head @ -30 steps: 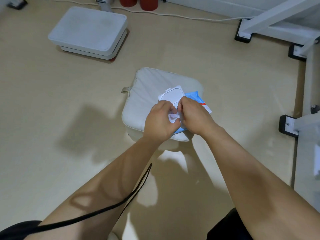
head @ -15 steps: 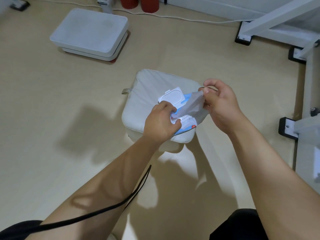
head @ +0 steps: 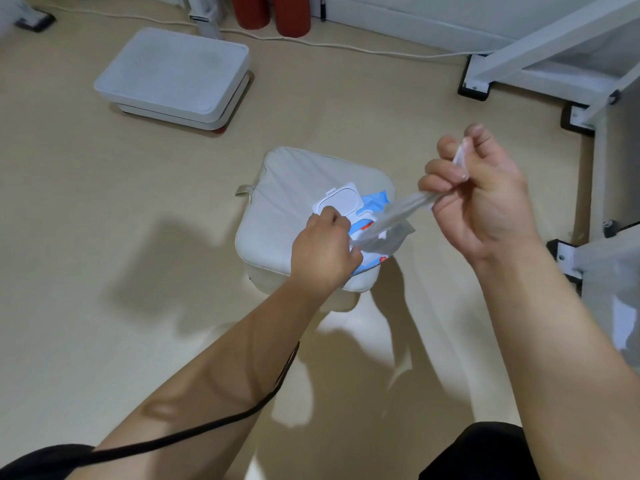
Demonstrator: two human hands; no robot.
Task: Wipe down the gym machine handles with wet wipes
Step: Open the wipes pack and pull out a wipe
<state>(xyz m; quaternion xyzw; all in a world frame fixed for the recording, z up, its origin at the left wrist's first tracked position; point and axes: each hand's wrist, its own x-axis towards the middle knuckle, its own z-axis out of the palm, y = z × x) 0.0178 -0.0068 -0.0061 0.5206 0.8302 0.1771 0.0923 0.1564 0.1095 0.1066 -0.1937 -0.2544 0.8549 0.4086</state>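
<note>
Head camera view, looking down at a beige floor (head: 86, 237). At far left, near the top, a white step platform (head: 173, 77) lies flat. Behind it a white cable (head: 346, 46) runs along the floor past two red cylinders (head: 291, 12).

In the middle stands a low stool with a pale cushion (head: 294, 181). A blue pack of wet wipes (head: 375, 200) lies on the cushion, toward its near right part. Its white lid (head: 341, 199) is flipped open, pointing up and left. The left hand (head: 323, 252) rests on the pack with fingers curled, holding it down and hiding much of it. A thin black strap (head: 207, 424) crosses the left forearm.

One wet wipe (head: 394, 216) comes out of the pack beside the left hand. It is stretched into a narrow, twisted strip. Its long axis slants from the pack, low and left, up and right to the right hand (head: 485, 199). The right hand is raised above the floor just right of the stool, fingers closed around the wipe. The wipe's free end sticks up between thumb and forefinger.

At far right stands the white frame (head: 540, 39) of a gym machine on black feet (head: 472, 90), well apart from both hands.
</note>
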